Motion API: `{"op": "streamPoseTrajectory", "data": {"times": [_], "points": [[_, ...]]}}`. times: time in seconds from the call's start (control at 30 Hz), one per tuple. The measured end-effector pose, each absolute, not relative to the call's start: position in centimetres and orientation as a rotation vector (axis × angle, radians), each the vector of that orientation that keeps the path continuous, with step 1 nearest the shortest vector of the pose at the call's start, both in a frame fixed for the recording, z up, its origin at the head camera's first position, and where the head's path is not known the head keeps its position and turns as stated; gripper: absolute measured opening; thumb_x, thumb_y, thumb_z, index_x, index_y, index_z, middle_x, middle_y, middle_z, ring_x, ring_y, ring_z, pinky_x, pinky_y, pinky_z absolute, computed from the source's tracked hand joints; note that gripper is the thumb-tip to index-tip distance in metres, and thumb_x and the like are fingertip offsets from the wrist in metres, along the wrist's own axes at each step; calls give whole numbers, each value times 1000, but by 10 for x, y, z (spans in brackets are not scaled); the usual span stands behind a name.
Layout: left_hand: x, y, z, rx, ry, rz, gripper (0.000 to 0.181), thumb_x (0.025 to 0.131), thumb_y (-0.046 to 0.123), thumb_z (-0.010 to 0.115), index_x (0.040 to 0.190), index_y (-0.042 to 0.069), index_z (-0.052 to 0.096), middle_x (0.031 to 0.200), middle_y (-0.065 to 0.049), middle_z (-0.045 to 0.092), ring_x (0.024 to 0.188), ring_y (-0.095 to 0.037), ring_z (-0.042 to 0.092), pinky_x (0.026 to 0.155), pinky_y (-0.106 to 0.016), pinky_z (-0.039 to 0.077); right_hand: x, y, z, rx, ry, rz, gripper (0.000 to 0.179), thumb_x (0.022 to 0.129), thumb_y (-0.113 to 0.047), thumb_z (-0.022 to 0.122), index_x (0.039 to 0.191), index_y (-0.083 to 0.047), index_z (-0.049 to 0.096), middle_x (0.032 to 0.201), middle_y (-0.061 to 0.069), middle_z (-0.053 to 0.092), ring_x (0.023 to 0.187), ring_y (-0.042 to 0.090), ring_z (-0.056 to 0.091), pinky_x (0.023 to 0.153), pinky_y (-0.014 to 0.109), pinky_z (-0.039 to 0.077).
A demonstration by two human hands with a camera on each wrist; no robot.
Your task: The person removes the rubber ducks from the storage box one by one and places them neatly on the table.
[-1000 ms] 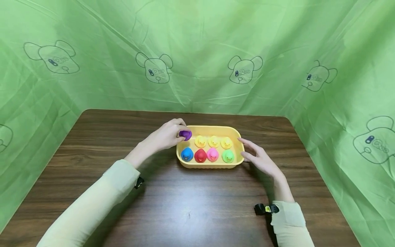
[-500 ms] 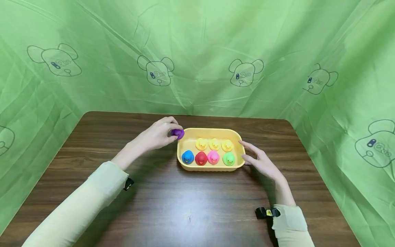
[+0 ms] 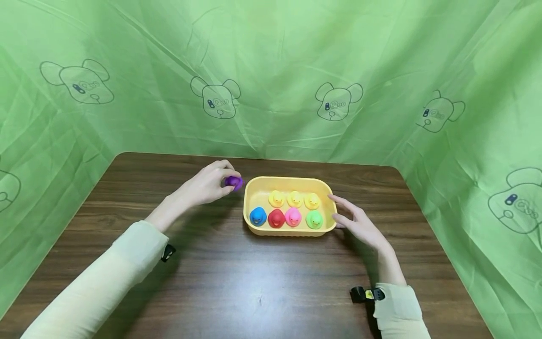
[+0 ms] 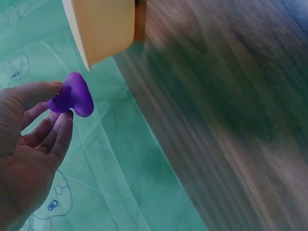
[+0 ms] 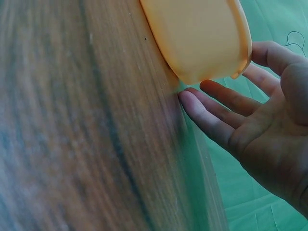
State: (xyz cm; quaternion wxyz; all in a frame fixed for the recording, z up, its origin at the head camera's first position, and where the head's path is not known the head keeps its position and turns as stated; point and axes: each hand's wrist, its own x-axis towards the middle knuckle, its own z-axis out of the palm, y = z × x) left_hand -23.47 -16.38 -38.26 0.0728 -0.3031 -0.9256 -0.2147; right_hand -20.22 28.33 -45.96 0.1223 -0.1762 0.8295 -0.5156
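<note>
My left hand (image 3: 205, 186) pinches a purple rubber duck (image 3: 234, 183) between thumb and fingers, just left of the yellow plastic basket (image 3: 290, 232). In the left wrist view the duck (image 4: 79, 96) is tipped on its side, with its flat base facing away from the palm. My right hand (image 3: 361, 225) rests against the basket's right end, thumb and fingertips at the rim and wall, fingers extended. Inside the basket, three yellow ducks (image 3: 295, 199) form the back row. In front of them sit a blue duck (image 3: 258, 216), a red duck (image 3: 276, 218), a pink duck (image 3: 293, 217) and a green duck (image 3: 314, 219).
The basket stands on a dark wooden table (image 3: 254, 282), toward its back edge. Green cloth (image 3: 271, 70) printed with bear heads hangs behind the table and along both sides. A black wrist strap device (image 3: 366, 294) is worn at the right cuff.
My left hand has carried the purple duck leftward, from over the basket's left end to outside it. The right hand stays at the basket's right end. The head view has shifted slightly.
</note>
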Motion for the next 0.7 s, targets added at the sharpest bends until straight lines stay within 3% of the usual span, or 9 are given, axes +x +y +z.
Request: {"op": "streamPoseTrajectory", "data": {"times": [0.3,0.7], "points": [[-236,-172,-396,-851,-2847,-694,28,87,6,77,115,2,76,109,-12,68,101,-29,65,91,-45,56,-201,285,-460,-510,2420,-1506,57,106,-18,58,159,-14,38,153,27,48,127,30,60,88,24,61],[-242,-170,-415,-847,-2879,-680,31,85,7,79,116,2,76,109,-12,68,104,-30,66,95,-46,57,-203,283,-460,-507,2411,-1518,57,106,-18,58,159,-14,38,153,27,48,126,30,60,88,24,61]]}}
